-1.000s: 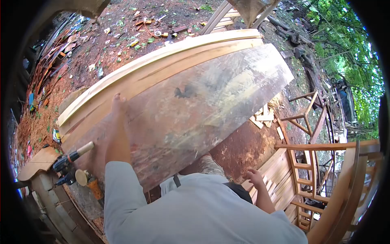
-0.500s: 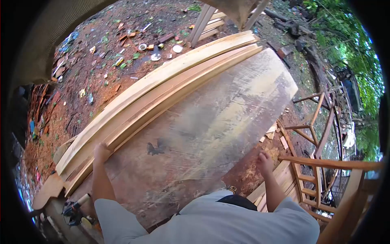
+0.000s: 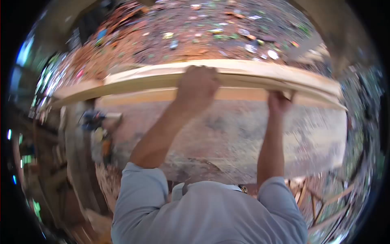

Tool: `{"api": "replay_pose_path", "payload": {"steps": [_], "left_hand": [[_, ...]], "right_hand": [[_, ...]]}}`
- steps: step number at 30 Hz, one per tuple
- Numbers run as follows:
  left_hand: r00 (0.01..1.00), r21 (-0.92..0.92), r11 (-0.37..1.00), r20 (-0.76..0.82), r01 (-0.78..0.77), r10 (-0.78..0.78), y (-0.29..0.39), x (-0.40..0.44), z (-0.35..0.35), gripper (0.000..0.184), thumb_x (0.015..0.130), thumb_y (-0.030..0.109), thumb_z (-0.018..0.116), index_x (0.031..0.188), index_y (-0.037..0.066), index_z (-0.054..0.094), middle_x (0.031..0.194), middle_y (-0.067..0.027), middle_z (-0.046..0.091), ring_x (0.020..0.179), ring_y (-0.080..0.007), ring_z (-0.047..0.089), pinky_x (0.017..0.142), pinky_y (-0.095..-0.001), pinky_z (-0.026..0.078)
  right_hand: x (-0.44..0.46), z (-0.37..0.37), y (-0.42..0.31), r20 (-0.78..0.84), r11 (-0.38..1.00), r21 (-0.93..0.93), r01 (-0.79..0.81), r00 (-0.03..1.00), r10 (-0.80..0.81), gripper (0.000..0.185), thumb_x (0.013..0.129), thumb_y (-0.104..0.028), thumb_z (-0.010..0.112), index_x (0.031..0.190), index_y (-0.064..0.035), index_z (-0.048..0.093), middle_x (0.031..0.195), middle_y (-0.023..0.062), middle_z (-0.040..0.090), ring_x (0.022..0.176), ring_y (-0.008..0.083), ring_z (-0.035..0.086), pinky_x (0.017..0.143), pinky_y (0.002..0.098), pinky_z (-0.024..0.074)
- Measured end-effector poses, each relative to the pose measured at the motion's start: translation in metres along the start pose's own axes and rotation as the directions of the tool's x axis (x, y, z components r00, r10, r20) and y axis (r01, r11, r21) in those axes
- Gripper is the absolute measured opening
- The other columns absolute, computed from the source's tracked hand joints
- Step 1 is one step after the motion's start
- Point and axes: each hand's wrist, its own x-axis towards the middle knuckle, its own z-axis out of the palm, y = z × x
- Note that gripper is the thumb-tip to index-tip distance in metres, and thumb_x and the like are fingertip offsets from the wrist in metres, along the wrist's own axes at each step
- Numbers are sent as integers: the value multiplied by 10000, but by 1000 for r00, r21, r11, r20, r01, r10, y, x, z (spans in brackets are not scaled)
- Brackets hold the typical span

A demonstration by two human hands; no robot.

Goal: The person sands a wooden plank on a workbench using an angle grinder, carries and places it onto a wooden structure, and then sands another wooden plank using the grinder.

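A long pale wooden plank (image 3: 138, 84) runs across the far side of the worn worktable (image 3: 239, 138), raised on edge in front of other boards (image 3: 260, 68). My left hand (image 3: 198, 86) is closed over its upper edge, left of the middle. Farther right, my right hand (image 3: 280, 101) grips the plank from below, its fingers partly hidden behind the wood. Motion blurs both hands somewhat.
A dark power tool (image 3: 94, 118) lies at the table's left end, near an orange-handled object (image 3: 106, 147). Wooden frames (image 3: 331, 199) stand at the lower right. Beyond the table, the reddish ground (image 3: 162, 36) is strewn with scraps and litter.
The view has swung left. My left hand has shifted along the plank to a grip on top. My right hand has come from beside the table's near edge to take hold too.
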Motion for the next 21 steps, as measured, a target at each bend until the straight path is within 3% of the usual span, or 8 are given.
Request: {"api": "replay_pose_path", "payload": {"steps": [4, 7, 9, 10, 12, 13, 17, 21], "left_hand": [[949, 176, 975, 261, 135, -178, 8, -54, -95, 346, 833, 449, 754, 823, 106, 709, 878, -82, 654, 876, -300, 645, 796, -461, 501], [832, 164, 969, 498, 186, -244, 12, -126, -132, 448, 723, 515, 811, 800, 94, 679, 919, -113, 645, 919, -316, 638, 798, -460, 503], [804, 13, 959, 542, 283, -245, 12, -206, -115, 424, 661, 432, 818, 841, 76, 674, 968, -120, 644, 954, -325, 634, 830, -457, 496], [820, -21, 954, 518, 298, -245, 12, -255, -92, 410, 631, 374, 813, 867, 68, 674, 996, -115, 643, 970, -328, 631, 848, -452, 492], [787, -36, 909, 515, 415, -339, 19, -329, -41, 401, 604, 323, 791, 888, 63, 677, 1010, -111, 645, 989, -327, 626, 880, -454, 483], [760, -63, 871, 523, 487, -387, 23, -353, -22, 404, 578, 272, 770, 908, 58, 679, 1024, -107, 646, 1008, -326, 622, 911, -456, 475], [807, -46, 881, 426, 470, -409, 20, -392, 24, 395, 563, 235, 761, 912, 64, 693, 1055, -99, 644, 1061, -314, 601, 963, -452, 450], [796, -110, 860, 451, 498, -403, -12, -430, 28, 417, 552, 228, 762, 930, 61, 704, 1110, -96, 641, 1119, -304, 580, 1019, -445, 410]], "right_hand": [[-25, 14, -83, -346, 926, -330, 184, 889, -300, 541, 984, -348, 689, 1402, -28, 563, 1465, 165, 580, 1336, 352, 534, 1164, 590, 395], [-82, -3, -174, -469, 832, -530, 165, 761, -449, 420, 934, -81, 722, 1313, 18, 570, 1327, 164, 630, 1213, 239, 605, 1046, 375, 512], [-145, -34, -210, 42, -498, -841, -209, 895, -445, 433, 1009, -248, 675, 1314, 43, 572, 1323, 182, 638, 1221, 239, 609, 1062, 431, 515], [-162, -111, -290, -178, 100, -984, -147, 810, -558, 511, 1021, -345, 645, 1344, 44, 570, 1341, 185, 640, 1172, 283, 638, 1059, 477, 520], [-220, -88, -256, 86, -790, -387, -475, 835, -544, 357, 1003, -237, 620, 1214, 49, 587, 1160, 166, 681, 970, 236, 604, 875, 423, 527], [-241, -91, -246, 84, -843, -112, -526, 840, -535, 281, 994, -183, 608, 1149, 51, 595, 1069, 157, 702, 869, 212, 586, 783, 396, 530], [-306, -159, -284, -289, -702, -269, -659, 751, -594, 265, 945, -189, 623, 1115, 13, 628, 1025, 113, 700, 832, 219, 585, 723, 397, 546], [-322, -97, -156, -677, 488, -733, -474, 437, -592, 311, 881, -188, 725, 1116, -16, 616, 978, 91, 662, 811, 264, 628, 697, 416, 528]]}}
